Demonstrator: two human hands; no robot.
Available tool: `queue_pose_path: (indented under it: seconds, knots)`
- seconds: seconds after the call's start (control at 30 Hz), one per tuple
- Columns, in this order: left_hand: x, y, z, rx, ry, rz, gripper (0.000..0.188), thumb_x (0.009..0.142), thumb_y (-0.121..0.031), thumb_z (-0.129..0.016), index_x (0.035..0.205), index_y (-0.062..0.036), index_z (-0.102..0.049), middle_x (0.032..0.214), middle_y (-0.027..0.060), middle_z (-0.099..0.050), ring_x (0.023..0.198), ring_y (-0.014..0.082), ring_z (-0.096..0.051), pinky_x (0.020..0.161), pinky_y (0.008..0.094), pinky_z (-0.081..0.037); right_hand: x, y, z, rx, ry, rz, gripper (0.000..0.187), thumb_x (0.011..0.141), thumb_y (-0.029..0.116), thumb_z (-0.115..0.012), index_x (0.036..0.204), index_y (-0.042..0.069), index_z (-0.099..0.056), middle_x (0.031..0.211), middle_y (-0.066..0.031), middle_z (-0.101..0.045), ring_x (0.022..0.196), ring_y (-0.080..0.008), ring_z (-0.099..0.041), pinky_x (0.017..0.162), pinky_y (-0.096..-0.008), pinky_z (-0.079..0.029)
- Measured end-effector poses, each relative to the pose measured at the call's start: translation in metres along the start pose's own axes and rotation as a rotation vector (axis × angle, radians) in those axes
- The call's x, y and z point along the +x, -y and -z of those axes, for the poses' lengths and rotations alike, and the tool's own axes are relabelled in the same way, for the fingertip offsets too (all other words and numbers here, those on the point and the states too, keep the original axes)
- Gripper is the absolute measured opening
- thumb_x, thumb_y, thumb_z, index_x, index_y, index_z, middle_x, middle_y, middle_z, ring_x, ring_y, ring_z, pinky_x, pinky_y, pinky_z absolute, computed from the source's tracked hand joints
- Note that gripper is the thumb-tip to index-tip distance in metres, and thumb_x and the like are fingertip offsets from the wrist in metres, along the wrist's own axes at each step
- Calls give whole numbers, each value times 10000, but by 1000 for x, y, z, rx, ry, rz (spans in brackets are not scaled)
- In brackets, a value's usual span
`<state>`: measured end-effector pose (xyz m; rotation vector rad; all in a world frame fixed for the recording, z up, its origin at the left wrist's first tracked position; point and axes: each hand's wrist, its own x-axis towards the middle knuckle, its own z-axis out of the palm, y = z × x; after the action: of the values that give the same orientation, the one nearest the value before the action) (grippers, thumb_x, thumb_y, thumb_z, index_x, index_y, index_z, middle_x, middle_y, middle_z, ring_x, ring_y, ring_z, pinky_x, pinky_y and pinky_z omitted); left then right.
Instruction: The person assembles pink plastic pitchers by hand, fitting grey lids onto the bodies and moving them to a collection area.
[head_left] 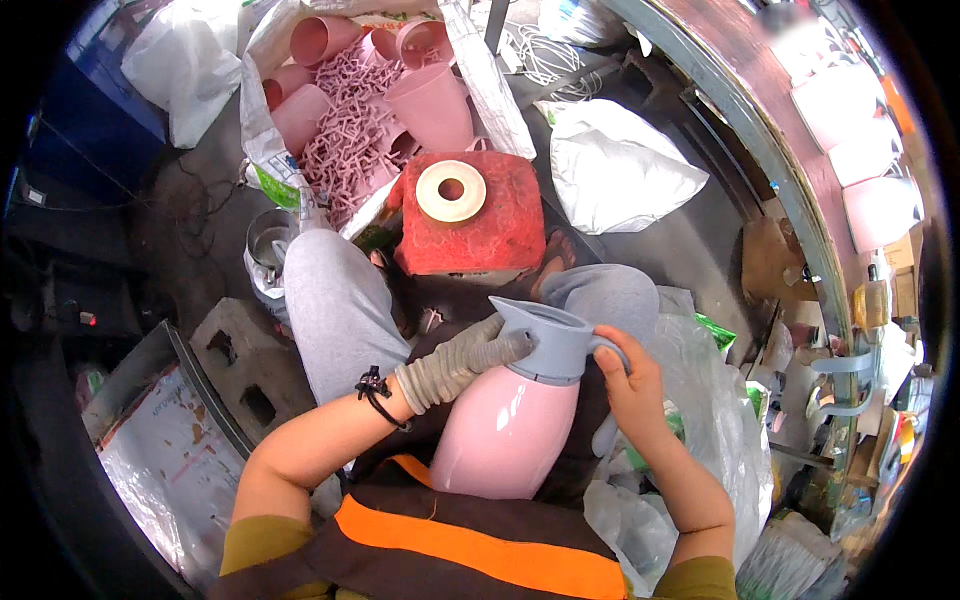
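Note:
A glossy pink jug [508, 432] with a grey collar and pointed spout rests on my lap, tilted slightly. My left hand [463, 365], in a grey knit glove, is closed around the left side of the grey collar, below the spout. At the collar's right side, my bare right hand [630, 385] grips the grey handle [607, 347], thumb up. The jug's base lies against my dark apron [430, 525] with its orange band. In front of my knees stands a red block-shaped stand [470, 240] with a cream ring [451, 191] on top.
Beyond the stand, a white sack [505, 125] holds pink cups [430, 105] and many small pink pieces [350, 130]. Another white bag [620, 165] lies right of it. Pink vessels [880, 210] line the bench [800, 170] at right. A concrete block [240, 350] sits left.

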<state>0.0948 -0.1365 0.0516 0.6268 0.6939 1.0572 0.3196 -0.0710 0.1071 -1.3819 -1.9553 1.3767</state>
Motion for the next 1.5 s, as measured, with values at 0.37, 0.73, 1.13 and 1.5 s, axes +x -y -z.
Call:
queue_pose_path:
  seconds: [0.37,0.73,1.13,1.5]
  knots:
    - [2,16,16,-5,-76,73,618,906,-384,-616,1356,-7,-422,1248,83,-544,1135,148,-516,996,301,-406,9,7,-6,-64,42,-11,269,955,202,-563,1148,18,-597,994,-127,-669,908,-202,-634,825,-295,-471]
    - [-9,0,-5,-36,-82,9,594,911,-341,-609,1364,-15,-405,1255,72,-530,1137,149,-507,994,298,-399,2,-1,-5,-121,41,101,285,959,217,-553,1169,29,-595,1001,-128,-657,894,-220,-626,799,-304,-478]
    - [8,-18,25,221,-217,107,517,896,-426,-598,1183,4,-570,1061,81,-612,1031,179,-562,928,307,-434,-3,0,15,-152,191,5,619,698,289,-834,1191,62,-539,833,-2,-555,641,-85,-465,575,-264,-411]
    - [80,-87,97,1907,-712,54,819,644,-488,-741,1326,-156,-433,1333,210,-423,1204,428,-449,976,532,-410,2,13,20,-101,203,-143,650,537,325,-935,975,49,-543,721,41,-467,647,-58,-423,567,-233,-379]
